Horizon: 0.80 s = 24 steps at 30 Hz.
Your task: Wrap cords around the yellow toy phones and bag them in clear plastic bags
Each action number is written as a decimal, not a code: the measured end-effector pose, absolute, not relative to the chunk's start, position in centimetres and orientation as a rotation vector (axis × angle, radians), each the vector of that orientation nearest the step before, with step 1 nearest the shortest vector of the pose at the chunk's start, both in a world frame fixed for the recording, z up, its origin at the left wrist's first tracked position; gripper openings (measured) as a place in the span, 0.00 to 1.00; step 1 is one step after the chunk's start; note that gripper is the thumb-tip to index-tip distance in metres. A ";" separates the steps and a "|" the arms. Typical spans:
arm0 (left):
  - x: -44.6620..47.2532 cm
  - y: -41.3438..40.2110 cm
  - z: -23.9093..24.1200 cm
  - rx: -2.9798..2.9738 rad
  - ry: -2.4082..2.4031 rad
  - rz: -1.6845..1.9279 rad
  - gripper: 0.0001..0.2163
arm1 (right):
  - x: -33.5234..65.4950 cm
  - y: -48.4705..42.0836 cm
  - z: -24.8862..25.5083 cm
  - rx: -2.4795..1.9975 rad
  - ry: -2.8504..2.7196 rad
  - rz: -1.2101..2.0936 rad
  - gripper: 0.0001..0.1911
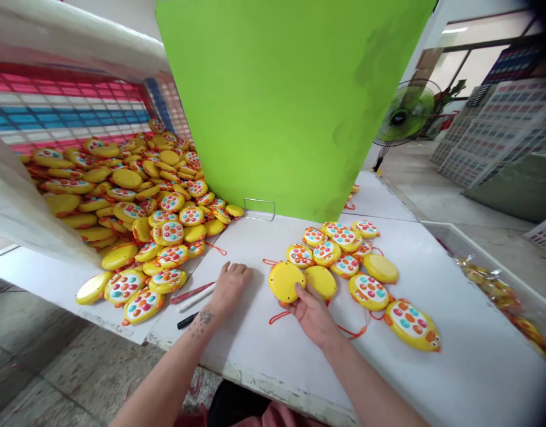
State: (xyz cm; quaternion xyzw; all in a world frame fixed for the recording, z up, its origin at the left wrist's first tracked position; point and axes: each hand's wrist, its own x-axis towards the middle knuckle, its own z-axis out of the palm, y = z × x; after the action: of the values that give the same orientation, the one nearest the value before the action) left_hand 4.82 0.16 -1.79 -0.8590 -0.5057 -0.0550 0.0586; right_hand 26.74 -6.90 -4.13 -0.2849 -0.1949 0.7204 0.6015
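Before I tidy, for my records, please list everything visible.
Table: one, white, foreground
Heaped animal-shaped toys: many, yellow, left
Scattered toys: about twelve, yellow, right
Held toy: one, yellow, centre
Cords: several, red, table
Sticks: two, red and white, left
Marker: one, black, near sticks
Panel: one, green, centre
Wire bracket: one, silver, panel's foot
Backing: one, striped, left
Plastic sheet: one, whitish, left
Bin: one, whitish, right
Bagged toys: several, yellow, bin
Fan: one, green, background
Crates: several, whitish, right
Left hand: one, bare, table
Right hand: one, bare, holding toy
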 end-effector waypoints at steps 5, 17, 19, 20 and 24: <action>3.9 0.8 -0.1 -2.452 -1.674 -0.313 0.12 | 27.0 -6.8 -4.0 -0.663 -0.390 1.717 0.18; 10.1 -6.7 -5.0 -3.091 -1.933 -2.112 0.36 | 26.4 -8.2 -3.0 -0.914 -1.258 1.300 0.25; 9.6 -6.7 -5.2 -3.117 -1.888 -2.188 0.37 | 26.2 -8.3 -3.4 -0.942 -1.351 1.256 0.25; 9.5 -6.7 -5.1 -3.131 -1.876 -2.188 0.38 | 26.1 -8.4 -3.6 -0.954 -1.374 1.239 0.25; 9.7 -6.9 -5.0 -3.157 -1.854 -2.170 0.41 | 26.1 -8.3 -3.8 -1.006 -1.325 1.103 0.24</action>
State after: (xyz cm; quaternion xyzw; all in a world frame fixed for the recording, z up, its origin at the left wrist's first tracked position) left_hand 9.67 -6.87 -4.99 -0.6296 -0.3697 -0.4327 -0.5289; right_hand 26.12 -8.27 -3.80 -0.4235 -0.5578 0.4645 0.5420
